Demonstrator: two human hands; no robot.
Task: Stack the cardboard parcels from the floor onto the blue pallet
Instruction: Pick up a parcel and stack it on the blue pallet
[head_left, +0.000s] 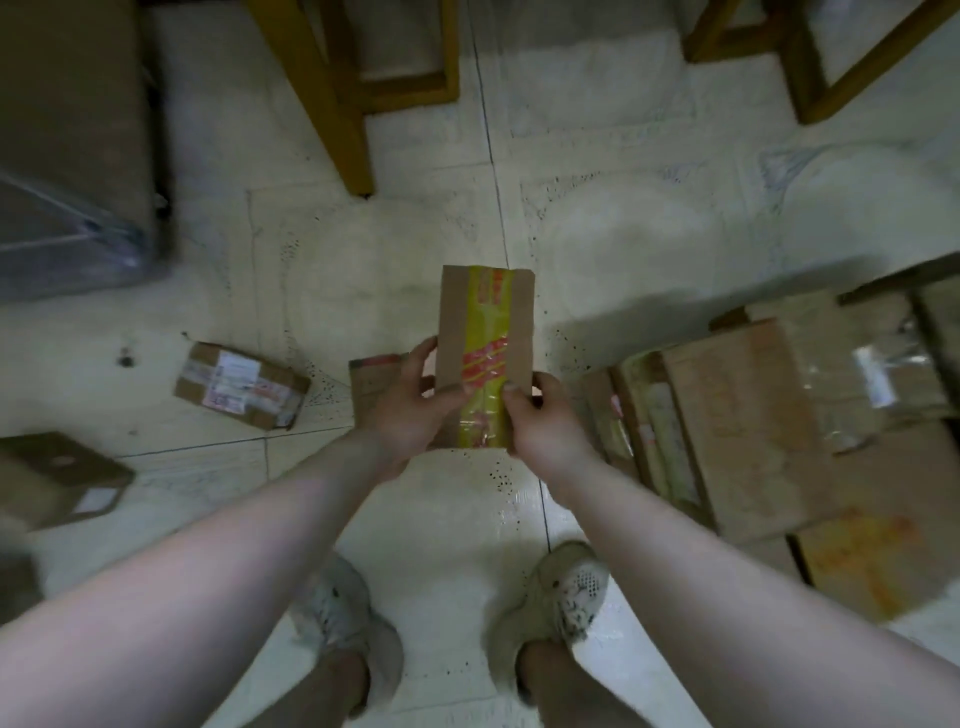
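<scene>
Tiled floor (415, 234) below; parcel (485, 332) gripped between both hands (480, 415).

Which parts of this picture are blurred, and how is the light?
Head view: dim, yellowish light; the parcel held by the left hand and right hand is fairly sharp; the boxes at the right and the wrapped box at upper left are smeared by blur; the wide lens stretches the forearms; a soft sheen lies on the floor tiles.
</scene>
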